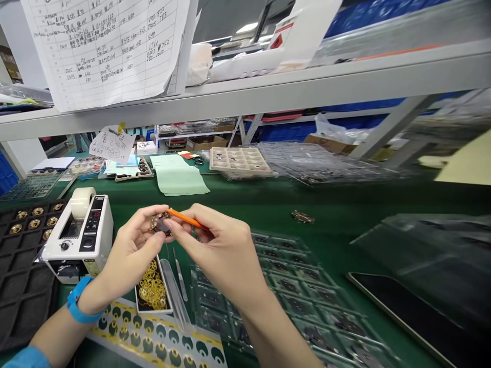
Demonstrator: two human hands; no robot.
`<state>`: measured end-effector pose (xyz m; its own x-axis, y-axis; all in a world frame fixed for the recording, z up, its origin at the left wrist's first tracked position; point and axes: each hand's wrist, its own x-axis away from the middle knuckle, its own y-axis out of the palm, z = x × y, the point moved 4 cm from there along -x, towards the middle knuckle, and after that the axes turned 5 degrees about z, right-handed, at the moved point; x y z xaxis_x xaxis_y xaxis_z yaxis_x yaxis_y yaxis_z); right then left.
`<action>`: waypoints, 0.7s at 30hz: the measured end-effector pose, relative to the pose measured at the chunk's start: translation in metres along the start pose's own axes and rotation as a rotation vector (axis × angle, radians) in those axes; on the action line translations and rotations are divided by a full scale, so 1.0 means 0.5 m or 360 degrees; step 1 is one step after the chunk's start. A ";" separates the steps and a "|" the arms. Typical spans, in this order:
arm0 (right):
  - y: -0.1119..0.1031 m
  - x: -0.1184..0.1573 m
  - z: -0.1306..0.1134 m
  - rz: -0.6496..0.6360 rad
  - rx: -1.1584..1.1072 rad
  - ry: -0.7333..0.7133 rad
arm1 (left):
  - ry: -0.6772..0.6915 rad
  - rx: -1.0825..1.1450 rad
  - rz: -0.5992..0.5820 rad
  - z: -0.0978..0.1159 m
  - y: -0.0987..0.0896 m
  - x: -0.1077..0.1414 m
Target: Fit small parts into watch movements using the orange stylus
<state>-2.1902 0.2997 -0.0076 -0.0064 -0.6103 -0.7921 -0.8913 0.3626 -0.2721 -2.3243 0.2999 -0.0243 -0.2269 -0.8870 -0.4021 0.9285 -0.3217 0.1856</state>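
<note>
My left hand (132, 245) holds a small round part (161, 225) with metal and dark bits, pinched between thumb and fingers; it looks like a watch-sized assembly, partly hidden by the fingertips. In my right hand (215, 240) is a thin orange stick-like tool (186, 219), its tip against the upper edge of that part. Below the hands lies a white box (169, 308) full of yellow rings (153, 286). Beside it rest metal tweezers (180, 276). A sheet of dark and yellow round stickers (164, 340) lies nearest me.
A white tape dispenser (100, 225) stands left, by a black tray (23, 286) with several gold round parts. Clear compartment trays (284, 266) spread to the right, near a dark phone-like slab (406, 317). One loose part (302, 217) lies on the green mat. A shelf beam (268, 94) crosses above.
</note>
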 end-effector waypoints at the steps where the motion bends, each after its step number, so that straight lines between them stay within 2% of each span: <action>1: 0.000 0.001 -0.001 0.0001 0.0021 -0.0029 | 0.0011 -0.0012 0.0033 -0.001 0.000 -0.001; 6: 0.007 0.007 -0.001 0.0000 0.0092 -0.0114 | 0.0053 -0.0111 0.0224 -0.012 -0.004 -0.004; 11: 0.014 0.013 0.002 0.0060 0.0128 -0.0076 | 0.0034 -0.0089 0.0308 -0.019 -0.008 -0.009; 15: 0.012 0.007 0.009 0.0085 -0.0028 0.0177 | 0.0040 -0.0067 0.0369 -0.013 -0.015 -0.011; 18: 0.016 0.001 0.019 -0.0061 -0.0319 0.0458 | 0.0049 -0.0109 0.0416 -0.008 -0.021 -0.010; 21: 0.026 0.001 0.023 -0.0236 -0.0523 0.0602 | 0.0073 -0.0164 0.0401 -0.007 -0.020 -0.009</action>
<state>-2.1968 0.3120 -0.0179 0.0213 -0.8720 -0.4890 -0.9899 0.0501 -0.1326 -2.3316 0.3083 -0.0276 0.0267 -0.9181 -0.3955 0.9794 -0.0551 0.1941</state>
